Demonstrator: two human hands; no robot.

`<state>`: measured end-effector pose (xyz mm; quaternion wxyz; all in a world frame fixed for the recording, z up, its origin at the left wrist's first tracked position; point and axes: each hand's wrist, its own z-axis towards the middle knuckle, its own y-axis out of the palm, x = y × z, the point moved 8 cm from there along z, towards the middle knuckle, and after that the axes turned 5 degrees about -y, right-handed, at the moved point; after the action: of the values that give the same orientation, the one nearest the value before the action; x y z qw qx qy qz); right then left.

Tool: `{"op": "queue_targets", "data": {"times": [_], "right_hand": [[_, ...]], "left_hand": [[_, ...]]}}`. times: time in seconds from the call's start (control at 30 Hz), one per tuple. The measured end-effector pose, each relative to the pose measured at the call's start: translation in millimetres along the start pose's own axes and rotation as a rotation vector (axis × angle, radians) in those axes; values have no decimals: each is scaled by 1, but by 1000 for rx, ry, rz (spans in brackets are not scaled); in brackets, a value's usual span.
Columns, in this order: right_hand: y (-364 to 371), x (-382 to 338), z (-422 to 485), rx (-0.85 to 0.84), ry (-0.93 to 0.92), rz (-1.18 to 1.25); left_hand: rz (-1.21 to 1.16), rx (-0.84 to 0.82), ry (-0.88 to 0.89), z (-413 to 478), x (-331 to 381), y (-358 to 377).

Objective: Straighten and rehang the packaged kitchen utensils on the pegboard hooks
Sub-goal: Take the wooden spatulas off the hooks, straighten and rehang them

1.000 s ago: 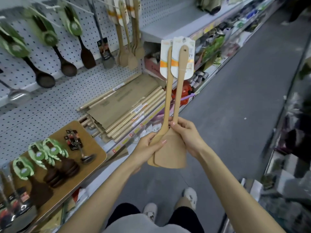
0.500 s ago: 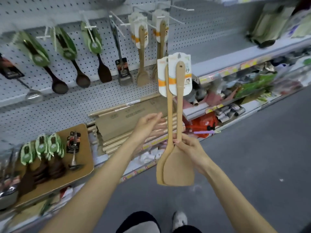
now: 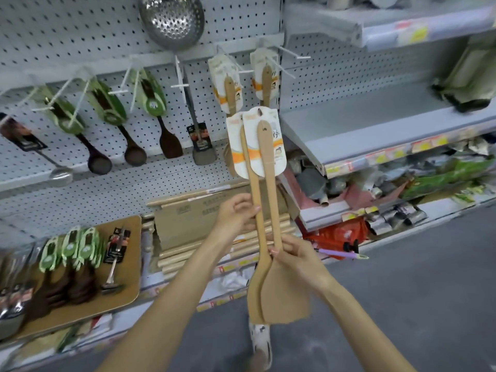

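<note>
Two wooden spatulas [image 3: 279,296] on white and orange cards [image 3: 264,146] stand upright in front of me, blades down. My right hand [image 3: 298,260] grips both handles low, just above the blades. My left hand [image 3: 236,214] pinches the left handle higher up. Behind the cards, two more carded wooden spatulas [image 3: 228,87] hang on white pegboard hooks [image 3: 284,56]. The held cards sit just below those hanging ones.
Dark spoons in green packs [image 3: 150,100], a black-carded turner [image 3: 200,140] and a steel skimmer [image 3: 171,20] hang on the pegboard to the left. Rolling pins [image 3: 188,253] and a wooden tray [image 3: 126,299] of utensils lie on the lower shelf. Grey shelves jut out at right.
My view has tilted up toward the pegboard. My left hand left the blades, rose, and now pinches the left handle. The spatulas moved closer to the hooks.
</note>
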<state>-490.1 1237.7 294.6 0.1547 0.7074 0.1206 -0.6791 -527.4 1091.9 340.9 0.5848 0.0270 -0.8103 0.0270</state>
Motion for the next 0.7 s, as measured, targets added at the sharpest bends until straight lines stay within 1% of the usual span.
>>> {"op": "queue_targets", "data": {"times": [0.17, 0.33, 0.53, 0.7], "right_hand": [[-36, 6, 44, 61, 16, -22], [-69, 7, 93, 229, 40, 71], [-105, 15, 139, 336, -38, 96], [-130, 18, 152, 372, -56, 111]], "left_hand": [[-28, 35, 9, 42, 7, 7], [-30, 20, 50, 89, 25, 12], [6, 72, 52, 133, 26, -8], [5, 156, 20, 149, 15, -17]]}}
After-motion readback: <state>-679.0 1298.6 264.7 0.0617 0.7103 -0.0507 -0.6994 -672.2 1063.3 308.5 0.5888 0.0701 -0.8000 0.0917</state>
